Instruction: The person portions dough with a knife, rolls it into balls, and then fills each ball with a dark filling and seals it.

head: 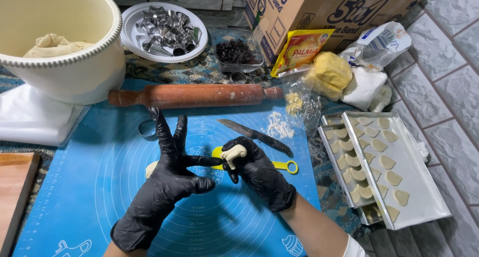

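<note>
Right hand (pixel 257 169) closed around a pale dough piece (pixel 234 154) above the blue mat's (pixel 100 187) middle; left hand (pixel 167 179) held nothing, fingers spread, forefinger touching the dough. Best pressed lightly, evenly. Beyond: yellow cutter (pixel 287 165), knife (pixel 254 135), rolling pin (pixel 194 95) at far edge.

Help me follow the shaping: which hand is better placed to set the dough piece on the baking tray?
Probably the right hand: its fingers already hold the dough piece, and the baking tray lies on its side. The left hand is open, farther away.
</note>
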